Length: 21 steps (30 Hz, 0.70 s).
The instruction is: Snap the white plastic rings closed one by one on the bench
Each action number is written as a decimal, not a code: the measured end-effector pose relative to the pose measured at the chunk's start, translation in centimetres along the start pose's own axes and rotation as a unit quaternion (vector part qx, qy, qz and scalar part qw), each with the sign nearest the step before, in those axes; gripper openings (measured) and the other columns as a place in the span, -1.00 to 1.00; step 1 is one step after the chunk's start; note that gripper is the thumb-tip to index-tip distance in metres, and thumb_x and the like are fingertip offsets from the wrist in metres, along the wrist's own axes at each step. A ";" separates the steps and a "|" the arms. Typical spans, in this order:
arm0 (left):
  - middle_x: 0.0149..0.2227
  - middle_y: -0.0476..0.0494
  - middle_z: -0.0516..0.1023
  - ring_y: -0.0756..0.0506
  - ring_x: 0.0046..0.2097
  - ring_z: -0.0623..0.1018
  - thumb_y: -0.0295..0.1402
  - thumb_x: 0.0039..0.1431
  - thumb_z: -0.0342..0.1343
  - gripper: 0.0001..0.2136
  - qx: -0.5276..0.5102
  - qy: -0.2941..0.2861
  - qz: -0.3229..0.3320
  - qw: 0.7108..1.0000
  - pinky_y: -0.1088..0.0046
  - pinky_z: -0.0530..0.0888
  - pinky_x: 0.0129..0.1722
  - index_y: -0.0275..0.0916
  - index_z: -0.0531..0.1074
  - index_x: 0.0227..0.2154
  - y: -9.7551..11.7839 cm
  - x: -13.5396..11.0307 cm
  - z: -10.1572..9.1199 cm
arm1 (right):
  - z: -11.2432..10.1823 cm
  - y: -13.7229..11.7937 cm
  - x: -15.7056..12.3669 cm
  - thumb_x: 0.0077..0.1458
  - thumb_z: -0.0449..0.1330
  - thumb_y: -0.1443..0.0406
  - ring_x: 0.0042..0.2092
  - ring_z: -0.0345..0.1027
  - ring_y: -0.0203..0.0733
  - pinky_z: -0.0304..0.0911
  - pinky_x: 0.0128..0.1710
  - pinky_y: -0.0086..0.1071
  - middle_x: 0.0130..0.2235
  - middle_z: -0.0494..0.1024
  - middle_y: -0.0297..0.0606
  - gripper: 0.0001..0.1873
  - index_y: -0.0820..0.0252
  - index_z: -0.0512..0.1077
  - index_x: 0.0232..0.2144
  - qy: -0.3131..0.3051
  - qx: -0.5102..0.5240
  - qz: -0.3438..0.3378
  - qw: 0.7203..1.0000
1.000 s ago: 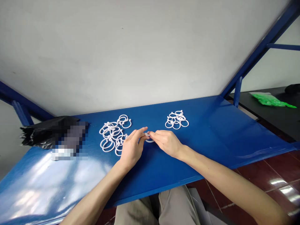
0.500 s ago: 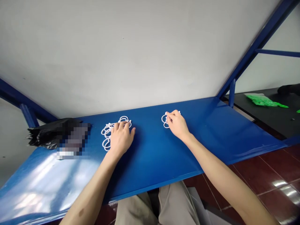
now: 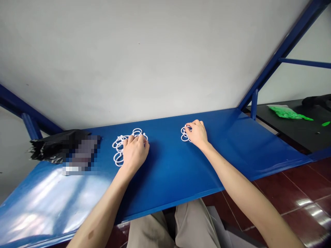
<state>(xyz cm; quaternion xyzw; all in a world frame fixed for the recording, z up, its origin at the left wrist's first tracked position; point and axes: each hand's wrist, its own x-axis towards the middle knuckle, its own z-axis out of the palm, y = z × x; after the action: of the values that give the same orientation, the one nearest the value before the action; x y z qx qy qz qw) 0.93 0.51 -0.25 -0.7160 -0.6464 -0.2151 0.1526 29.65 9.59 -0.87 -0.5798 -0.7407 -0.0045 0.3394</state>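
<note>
Two piles of white plastic rings lie on the blue metal table. My left hand rests on the left pile of rings, its fingers held together and curled down onto a ring at the pile's far side. My right hand is on the smaller right pile of rings, with thumb and fingertips pinched on a ring at the pile's top. Much of each pile is hidden under the hands.
A crumpled black plastic bag lies at the table's left rear. A blue frame post rises at the right rear corner. Beyond it, a black table carries a green bag. A white wall backs the table.
Both hands left the table's middle, where they held one ring together. The left went onto the left pile; the right carried the ring to the right pile and lowered onto it.
</note>
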 end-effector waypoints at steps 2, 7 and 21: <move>-0.37 -0.22 0.61 -0.30 -0.17 0.47 -0.32 0.29 -0.04 -0.84 -0.009 0.024 -0.002 1.000 0.09 0.32 -0.12 -0.17 0.42 -0.34 0.3 0.0 -0.3 | -0.1 0.0 -0.1 0.28 0.12 0.17 -0.06 0.31 0.12 0.36 -0.06 -0.01 -0.16 0.51 -0.02 -0.67 0.17 0.61 -0.09 0.004 -0.003 0.003 1.000; -0.33 -0.13 0.62 -0.24 -0.19 0.48 -0.33 0.32 0.00 -0.90 -0.051 0.079 -0.004 0.996 0.17 0.29 -0.14 -0.15 0.37 -0.31 0.8 0.1 -1.1 | -1.1 -0.9 -0.5 0.30 0.11 0.19 -0.04 0.30 0.12 0.37 -0.02 -0.02 -0.13 0.50 -0.04 -0.67 0.19 0.59 -0.05 0.023 0.008 0.000 1.000; -0.18 -0.08 0.63 -0.12 -0.17 0.44 -0.36 0.40 0.04 -0.86 -0.181 0.022 0.248 0.951 0.30 0.39 -0.15 -0.14 0.51 -0.22 3.8 -1.0 -1.9 | -1.2 -6.8 -4.2 0.35 0.09 0.13 -0.32 0.50 -0.24 0.43 -0.25 -0.33 -0.27 0.62 -0.29 -0.70 0.11 0.52 -0.05 -0.200 0.358 -0.022 0.912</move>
<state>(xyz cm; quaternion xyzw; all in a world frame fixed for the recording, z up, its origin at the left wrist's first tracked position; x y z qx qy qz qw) 4.46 -1.70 1.09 -0.8646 -0.3948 -0.2997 0.0829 24.77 3.29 0.55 -0.3914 -0.7576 0.3699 0.3689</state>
